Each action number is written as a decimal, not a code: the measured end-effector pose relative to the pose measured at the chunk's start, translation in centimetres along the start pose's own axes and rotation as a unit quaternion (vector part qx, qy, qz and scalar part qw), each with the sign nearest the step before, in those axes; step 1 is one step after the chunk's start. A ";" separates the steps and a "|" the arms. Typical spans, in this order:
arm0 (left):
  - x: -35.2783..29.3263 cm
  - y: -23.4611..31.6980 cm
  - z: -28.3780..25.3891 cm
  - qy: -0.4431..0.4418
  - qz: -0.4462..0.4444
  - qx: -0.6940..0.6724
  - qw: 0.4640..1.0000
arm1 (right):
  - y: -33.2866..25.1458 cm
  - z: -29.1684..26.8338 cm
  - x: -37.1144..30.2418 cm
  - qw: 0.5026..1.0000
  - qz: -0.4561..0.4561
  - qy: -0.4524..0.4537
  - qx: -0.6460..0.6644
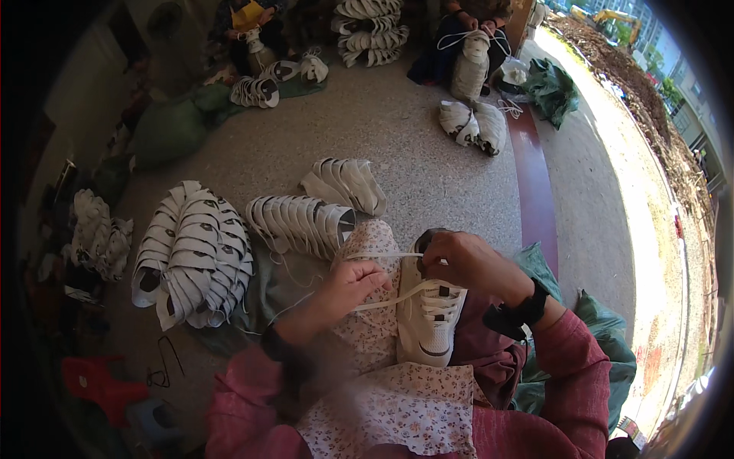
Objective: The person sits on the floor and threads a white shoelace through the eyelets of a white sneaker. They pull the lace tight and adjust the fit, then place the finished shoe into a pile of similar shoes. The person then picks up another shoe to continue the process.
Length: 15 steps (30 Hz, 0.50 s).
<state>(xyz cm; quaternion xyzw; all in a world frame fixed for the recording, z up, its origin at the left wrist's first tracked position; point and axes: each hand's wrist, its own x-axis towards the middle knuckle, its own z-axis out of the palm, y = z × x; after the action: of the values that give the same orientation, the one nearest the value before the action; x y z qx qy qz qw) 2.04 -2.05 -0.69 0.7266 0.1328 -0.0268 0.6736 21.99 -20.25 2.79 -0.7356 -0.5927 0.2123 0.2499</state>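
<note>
A white shoe upper [428, 336] with a mesh toe rests over my lap, its toe toward me. White shoelace [386, 306] runs from its eyelets. My right hand [465, 260] is closed at the upper's far end, fingers pinched on the lace near the top eyelets. To its left, my left hand [353, 289] is bent round the lace, thumb toward the upper. Two lace strands stretch between the hands, one above the other. A floral cloth [390, 398] covers my lap beneath the upper.
Nested white shoe uppers lie in a large stack [195, 252] and a smaller row [298, 222] on the floor at left. A red stool [103, 386] stands lower left. Green sacks [604, 329] lie at right. Two people sit working across the floor, near more uppers [472, 126].
</note>
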 end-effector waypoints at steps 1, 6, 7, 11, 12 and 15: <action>0.9 -0.4 0.6 -0.009 0.024 0.029 0.999 | 0.1 0.0 0.1 1.000 0.008 -0.003 -0.005; 2.8 -0.5 1.7 -0.028 0.034 0.111 0.993 | 0.2 -0.2 0.2 1.000 0.011 -0.006 0.005; 2.8 -0.2 1.7 -0.028 0.028 0.123 0.992 | 0.3 -0.2 0.2 1.000 0.007 -0.006 0.014; 3.7 -0.1 1.9 -0.056 0.008 0.117 0.992 | 1.8 0.7 0.1 0.993 -0.024 0.015 0.116; 4.1 -0.5 2.0 -0.053 0.010 0.110 0.992 | 2.0 1.1 0.3 0.991 -0.031 0.017 0.130; 4.9 -0.8 2.2 -0.065 -0.012 0.075 0.995 | 2.2 1.6 0.6 0.986 -0.038 0.023 0.159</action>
<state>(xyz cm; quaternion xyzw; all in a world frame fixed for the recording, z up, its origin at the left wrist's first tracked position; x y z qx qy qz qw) 6.85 -3.39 -2.71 0.7702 0.0950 -0.0922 0.6239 22.83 -19.91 0.13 -0.6680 -0.5733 0.2770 0.3853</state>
